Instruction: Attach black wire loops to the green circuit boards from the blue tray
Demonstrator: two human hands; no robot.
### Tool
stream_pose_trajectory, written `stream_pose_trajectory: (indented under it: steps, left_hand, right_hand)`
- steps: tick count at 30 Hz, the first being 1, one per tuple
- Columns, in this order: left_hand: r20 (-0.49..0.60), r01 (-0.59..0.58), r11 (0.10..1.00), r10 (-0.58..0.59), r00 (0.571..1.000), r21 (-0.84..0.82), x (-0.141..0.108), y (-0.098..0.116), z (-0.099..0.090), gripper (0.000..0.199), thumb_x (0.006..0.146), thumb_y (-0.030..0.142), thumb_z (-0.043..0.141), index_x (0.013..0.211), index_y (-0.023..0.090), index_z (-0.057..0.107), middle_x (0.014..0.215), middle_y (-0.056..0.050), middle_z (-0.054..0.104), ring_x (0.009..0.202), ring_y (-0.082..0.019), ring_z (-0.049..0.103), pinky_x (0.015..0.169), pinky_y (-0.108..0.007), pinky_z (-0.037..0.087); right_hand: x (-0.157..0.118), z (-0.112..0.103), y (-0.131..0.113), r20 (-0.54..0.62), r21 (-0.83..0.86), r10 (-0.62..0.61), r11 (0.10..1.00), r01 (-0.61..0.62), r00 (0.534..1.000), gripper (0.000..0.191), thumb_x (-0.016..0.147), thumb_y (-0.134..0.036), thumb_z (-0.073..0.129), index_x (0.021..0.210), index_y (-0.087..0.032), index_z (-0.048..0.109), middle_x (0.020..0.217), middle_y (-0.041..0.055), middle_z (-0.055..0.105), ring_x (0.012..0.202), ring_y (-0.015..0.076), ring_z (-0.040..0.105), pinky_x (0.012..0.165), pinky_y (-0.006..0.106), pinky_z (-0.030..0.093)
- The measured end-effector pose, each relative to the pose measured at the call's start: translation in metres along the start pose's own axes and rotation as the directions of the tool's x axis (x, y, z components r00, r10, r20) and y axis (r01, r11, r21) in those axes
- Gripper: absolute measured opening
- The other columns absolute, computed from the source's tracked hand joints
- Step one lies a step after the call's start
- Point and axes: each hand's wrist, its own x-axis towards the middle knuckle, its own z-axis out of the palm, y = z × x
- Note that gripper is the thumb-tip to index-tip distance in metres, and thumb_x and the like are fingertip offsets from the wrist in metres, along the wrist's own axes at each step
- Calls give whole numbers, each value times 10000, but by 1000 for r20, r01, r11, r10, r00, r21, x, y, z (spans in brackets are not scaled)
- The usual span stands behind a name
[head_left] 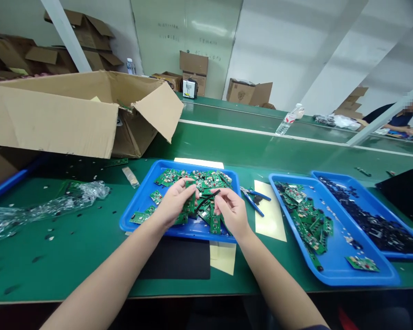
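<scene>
My left hand (175,201) is closed on a green circuit board (190,195), held upright over the near blue tray (127,215). The fingers of my right hand (231,208) pinch a thin black strip (208,200) that slants down and left towards the board. Whether the strip touches that board I cannot tell. Many loose green circuit boards (215,222) lie in the tray beneath both hands. Just right of the tray are blue-handled pliers (256,201), lying partly on a yellow paper sheet (270,220).
To the right, one blue tray (351,275) carries circuit boards and another (395,253) small black parts. A big open cardboard box (51,119) stands at left, behind crumpled plastic wrap (72,201). A water bottle (289,120) is on the back ledge. Another person (399,121) sits far right.
</scene>
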Motion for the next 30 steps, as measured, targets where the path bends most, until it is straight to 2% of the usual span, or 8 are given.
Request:
stream_pose_trajectory:
  steps: [4,8,14,16,19,23,26,30]
  left_hand:
    - [142,-94,959,57,988,267,-6,-2,5,398,784,296,589,1146,167,490,599,53,526,472,-75,468,498,-201,409]
    - [228,-169,892,77,971,419,-7,-2,3,239,770,328,590,933,154,598,766,0,586,505,-72,475,498,-207,414]
    - [274,-124,903,6,962,413,-9,-1,4,192,781,340,568,844,159,563,599,47,495,468,-76,462,471,-198,398]
    - [280,-123,907,6,960,403,-11,2,4,190,790,340,562,852,160,552,588,55,475,455,-68,443,468,-193,388]
    - [316,-94,922,-32,948,375,-14,5,5,200,791,348,567,851,160,538,593,54,470,447,-66,440,454,-192,385]
    - [289,-81,933,-26,957,350,-15,2,7,204,786,346,567,864,161,527,568,57,458,453,-78,447,443,-193,386]
    - [219,-117,920,34,975,375,-12,-1,8,202,797,342,546,887,162,532,558,57,458,469,-81,447,448,-189,374]
    - [244,-103,923,10,970,372,-11,-1,10,214,780,339,559,889,156,541,592,48,471,487,-82,452,454,-193,379]
  right_hand:
    - [-1,-1,2,18,-44,-28,999,29,999,123,827,-242,496,876,-195,598,649,-21,558,462,75,455,464,226,409]
    - [0,-2,1,19,-131,-55,990,57,998,149,829,-229,483,903,-192,606,692,4,596,502,92,502,495,233,439]
    - [3,-7,3,57,-429,-210,878,214,976,240,848,-190,427,974,-200,631,900,60,664,691,150,612,628,274,504]
    - [4,-10,4,89,-563,-263,783,266,961,287,852,-182,411,1045,-200,622,864,63,659,710,163,611,676,292,499]
    - [7,-16,7,52,-684,-224,702,198,973,409,829,-213,459,1236,-190,500,736,33,620,596,159,570,622,298,488]
    - [10,-21,5,-69,-573,-179,813,109,981,350,820,-254,498,1160,-175,527,740,30,609,616,157,573,615,299,494]
    - [8,-17,2,-35,-343,-130,933,110,991,147,829,-276,510,896,-186,605,792,46,626,701,161,601,639,289,507]
    - [2,-4,1,-17,-236,-156,961,148,988,52,792,-245,566,791,-196,585,770,28,599,721,155,591,650,282,505]
